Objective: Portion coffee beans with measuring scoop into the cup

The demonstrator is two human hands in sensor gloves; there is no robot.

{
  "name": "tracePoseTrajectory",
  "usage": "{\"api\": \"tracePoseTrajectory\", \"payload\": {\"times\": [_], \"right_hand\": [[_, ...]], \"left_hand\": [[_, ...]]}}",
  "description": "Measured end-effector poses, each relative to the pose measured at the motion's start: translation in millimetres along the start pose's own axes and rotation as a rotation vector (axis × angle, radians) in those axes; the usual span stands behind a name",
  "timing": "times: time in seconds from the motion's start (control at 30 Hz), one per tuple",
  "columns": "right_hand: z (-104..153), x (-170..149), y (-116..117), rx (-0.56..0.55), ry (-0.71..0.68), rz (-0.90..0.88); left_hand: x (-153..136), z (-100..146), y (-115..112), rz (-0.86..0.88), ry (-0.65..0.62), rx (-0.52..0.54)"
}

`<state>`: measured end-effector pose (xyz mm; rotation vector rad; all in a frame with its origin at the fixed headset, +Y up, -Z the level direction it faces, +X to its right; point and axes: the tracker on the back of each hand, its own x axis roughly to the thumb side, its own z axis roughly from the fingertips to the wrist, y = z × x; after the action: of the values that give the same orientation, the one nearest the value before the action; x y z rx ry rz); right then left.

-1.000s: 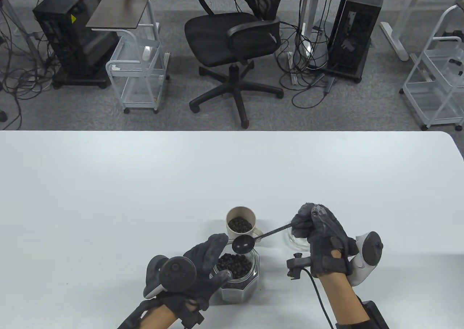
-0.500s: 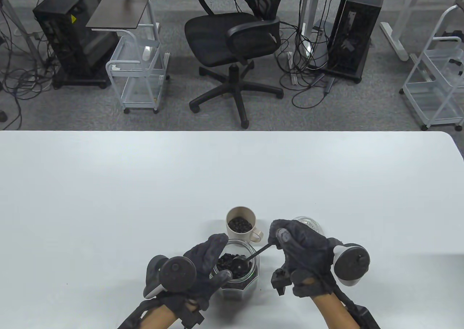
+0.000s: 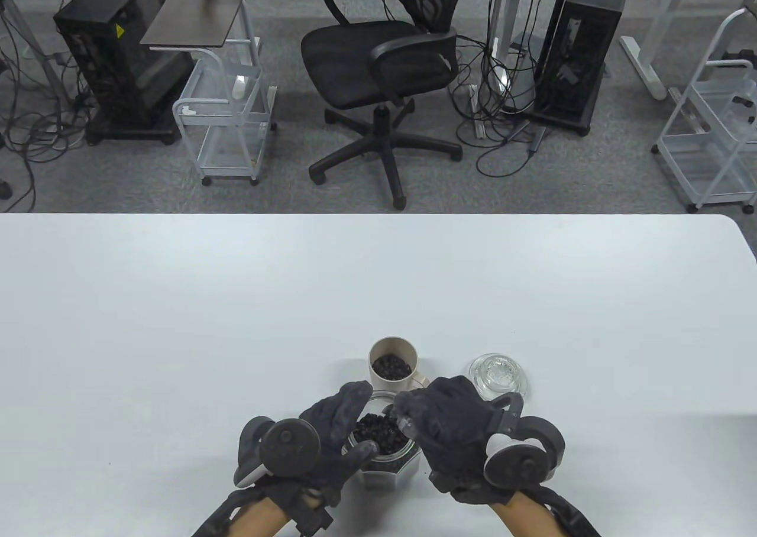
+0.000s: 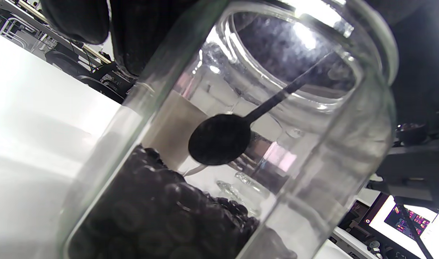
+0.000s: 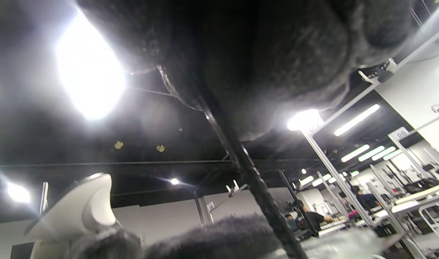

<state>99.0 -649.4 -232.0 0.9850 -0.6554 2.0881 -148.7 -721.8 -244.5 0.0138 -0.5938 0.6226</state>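
Note:
A beige cup [image 3: 393,366] holding coffee beans stands just behind a faceted glass jar [image 3: 384,475] of beans [image 3: 381,433]. My left hand [image 3: 349,424] grips the jar from its left side. My right hand [image 3: 423,419] hangs over the jar's right rim, its fingers pinching the black scoop's handle [image 5: 241,158]. In the table view that hand hides the scoop. Through the glass in the left wrist view, the scoop's bowl [image 4: 219,138] sits inside the jar [image 4: 313,151] just above the beans [image 4: 162,212]; whether it holds any beans I cannot tell.
A clear glass lid [image 3: 498,376] lies on the white table [image 3: 177,324] to the right of the cup. Beyond the table's far edge stand an office chair [image 3: 378,58], wire carts and computer towers.
My right hand swung left and down from over the lid to the jar. The scoop went from above the jar's rim down into it. The lid is now uncovered; the left hand stayed.

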Motion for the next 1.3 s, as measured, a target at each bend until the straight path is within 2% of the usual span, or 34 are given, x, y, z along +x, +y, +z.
{"api": "tracePoseTrajectory", "payload": {"times": [0.17,0.27,0.4,0.6,0.97,1.3], "right_hand": [[2,-11,10,0.081,0.071,-0.019],[2,-18,12,0.068,0.158,-0.099],[4,-27,13,0.105,0.267,-0.145],[7,-41,11,0.059,0.441,-0.29],[31,-79,12,-0.083,0.859,-0.634],[54,-110,13,-0.195,1.064,-0.861]], "left_hand": [[0,0,0,-0.002,0.0,0.0],[0,0,0,-0.001,-0.001,0.001],[0,0,0,-0.001,-0.003,0.004],[0,0,0,-0.005,-0.001,0.004],[0,0,0,-0.001,-0.002,0.003],[0,0,0,-0.001,-0.002,0.002]]}}
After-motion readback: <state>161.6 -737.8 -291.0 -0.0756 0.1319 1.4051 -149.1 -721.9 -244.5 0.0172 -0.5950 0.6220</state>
